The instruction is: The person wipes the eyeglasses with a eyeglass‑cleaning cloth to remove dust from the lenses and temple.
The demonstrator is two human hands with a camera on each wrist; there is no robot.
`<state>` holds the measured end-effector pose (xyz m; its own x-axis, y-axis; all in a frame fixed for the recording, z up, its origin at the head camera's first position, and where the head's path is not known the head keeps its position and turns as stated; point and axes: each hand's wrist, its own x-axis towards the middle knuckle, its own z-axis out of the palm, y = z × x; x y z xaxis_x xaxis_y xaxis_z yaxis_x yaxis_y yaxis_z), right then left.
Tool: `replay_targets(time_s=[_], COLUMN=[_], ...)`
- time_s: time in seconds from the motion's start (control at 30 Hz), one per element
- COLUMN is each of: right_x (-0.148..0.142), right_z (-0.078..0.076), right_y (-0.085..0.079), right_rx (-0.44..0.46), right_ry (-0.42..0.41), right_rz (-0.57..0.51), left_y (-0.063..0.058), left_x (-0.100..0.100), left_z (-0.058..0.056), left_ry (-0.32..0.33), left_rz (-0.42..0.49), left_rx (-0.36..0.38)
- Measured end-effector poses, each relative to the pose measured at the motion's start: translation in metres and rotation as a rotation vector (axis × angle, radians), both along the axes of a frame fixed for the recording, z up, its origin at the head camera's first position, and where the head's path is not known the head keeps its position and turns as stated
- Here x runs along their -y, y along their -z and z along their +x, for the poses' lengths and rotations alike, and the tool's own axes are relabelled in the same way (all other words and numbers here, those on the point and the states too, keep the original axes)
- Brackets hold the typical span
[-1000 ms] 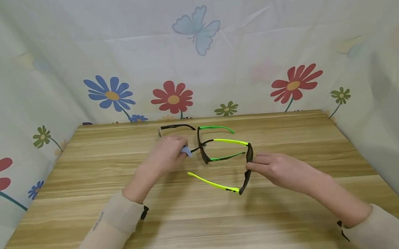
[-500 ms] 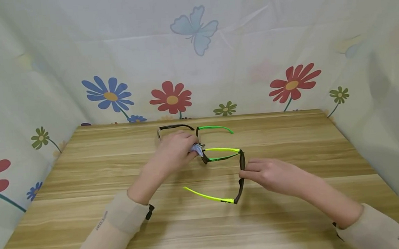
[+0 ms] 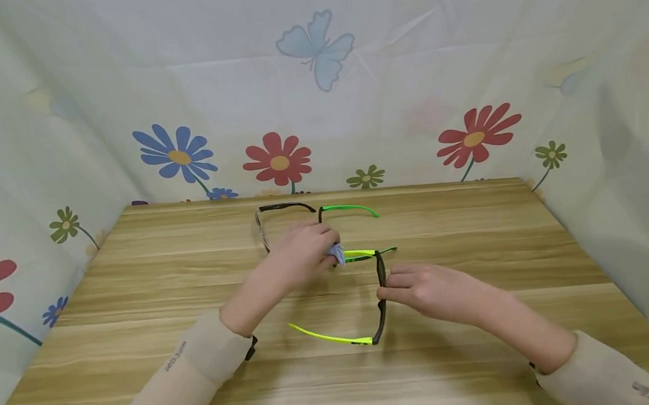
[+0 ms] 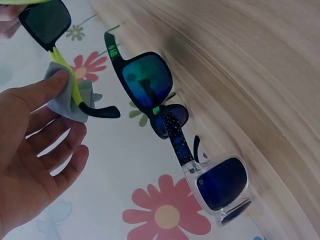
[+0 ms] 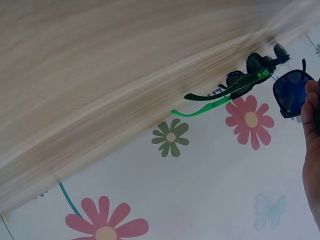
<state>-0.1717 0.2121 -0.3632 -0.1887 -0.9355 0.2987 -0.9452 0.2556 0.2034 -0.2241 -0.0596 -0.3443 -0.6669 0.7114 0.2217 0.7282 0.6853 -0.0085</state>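
The sunglasses with yellow arms are held between the two hands, it seems a little above the table. A blue-grey cloth is folded around the far yellow arm, and the dark tip of this arm sticks out beyond the fold. The left hand presses the cloth to the arm with a bent thumb, the other fingers being half curled and rather loose. The right hand pinches the front near the nose bridge; how hard, I cannot tell.

For wiping well, in my judgement, the left pinch should be light and should follow the curve until the tip, with the right hand firm as support. A strong sideways pull could strain the arm. The near yellow arm is free of both hands, so it also needs some room. Close to the left hand, the green-armed sunglasses and the clear-framed sunglasses rest on the table, and a wide stroke could knock them; behind is a flowered curtain
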Motion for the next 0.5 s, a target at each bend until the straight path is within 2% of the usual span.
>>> replay_targets(time_s=[0.2, 0.5], right_x=[0.005, 0.012], right_z=[0.0, 0.0], right_y=[0.001, 0.002], right_rx=[-0.015, -0.052], right_ry=[-0.037, -0.06], right_rz=[-0.008, 0.02], left_y=[0.002, 0.0], left_x=[-0.009, -0.018], left_z=[0.002, 0.006], left_ry=[0.038, 0.056], left_rz=[-0.016, -0.055], left_rx=[-0.023, -0.021])
